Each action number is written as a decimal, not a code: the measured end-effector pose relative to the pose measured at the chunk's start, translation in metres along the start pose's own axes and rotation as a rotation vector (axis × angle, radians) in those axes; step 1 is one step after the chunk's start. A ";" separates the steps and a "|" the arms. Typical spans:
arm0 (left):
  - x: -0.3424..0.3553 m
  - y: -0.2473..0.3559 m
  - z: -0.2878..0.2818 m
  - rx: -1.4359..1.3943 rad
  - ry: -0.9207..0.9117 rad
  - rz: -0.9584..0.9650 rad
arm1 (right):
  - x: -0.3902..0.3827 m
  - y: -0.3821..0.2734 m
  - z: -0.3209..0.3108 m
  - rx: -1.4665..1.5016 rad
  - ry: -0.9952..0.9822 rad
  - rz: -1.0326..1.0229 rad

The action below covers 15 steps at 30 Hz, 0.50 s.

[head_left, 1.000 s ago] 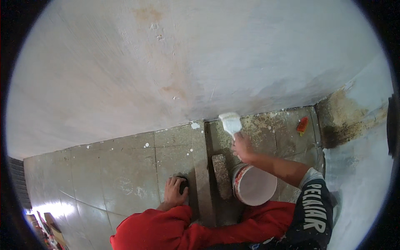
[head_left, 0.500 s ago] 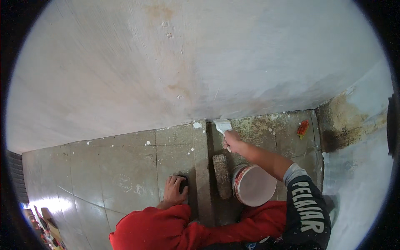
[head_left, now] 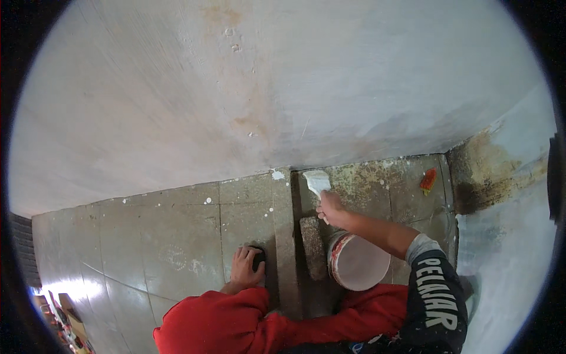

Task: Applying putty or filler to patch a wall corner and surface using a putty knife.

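Note:
A paintbrush [head_left: 317,181] with a broad head coated in white is in my right hand [head_left: 331,207], its fingers closed round the handle. The brush head hovers over or rests on the floor just short of the wall's base; I cannot tell which. My right forearm passes above a round bucket [head_left: 361,262] with a pale surface and a red-smeared rim. Lower left of it, my left hand [head_left: 243,268] curls over a black rounded object [head_left: 258,259], fingers and thumb on either side; its kind is mostly hidden. My red-clad knees [head_left: 212,321] are below.
A whitish wall [head_left: 365,82] with peeling, brown-stained spots rises ahead. A raised strip [head_left: 286,248] divides the tiled floor [head_left: 177,236]. Beside the bucket lies a rough block [head_left: 312,248]. An orange-and-yellow brush [head_left: 428,180] lies near the stained right corner. Assorted items [head_left: 71,324] sit lower left.
My right hand and the paintbrush have drawn back slightly from the wall, toward me. My left hand stays over the black object.

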State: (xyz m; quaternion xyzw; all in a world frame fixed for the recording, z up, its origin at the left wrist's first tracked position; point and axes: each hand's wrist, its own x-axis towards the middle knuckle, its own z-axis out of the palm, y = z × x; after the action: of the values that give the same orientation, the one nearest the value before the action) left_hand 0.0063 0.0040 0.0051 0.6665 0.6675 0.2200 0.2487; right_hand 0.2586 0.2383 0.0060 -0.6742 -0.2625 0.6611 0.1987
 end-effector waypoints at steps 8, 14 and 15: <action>-0.008 -0.005 0.000 0.006 0.003 -0.027 | -0.016 -0.039 0.024 0.276 -0.133 -0.085; 0.001 -0.003 -0.001 -0.019 0.015 0.021 | -0.035 -0.018 0.006 0.212 -0.115 -0.069; 0.002 -0.005 -0.003 -0.006 0.017 0.035 | -0.034 -0.015 0.010 0.161 -0.086 -0.035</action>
State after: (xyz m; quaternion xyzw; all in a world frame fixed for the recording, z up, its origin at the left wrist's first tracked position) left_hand 0.0007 0.0055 0.0039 0.6753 0.6572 0.2320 0.2412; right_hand 0.2474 0.2280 0.0418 -0.6225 -0.2285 0.7047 0.2523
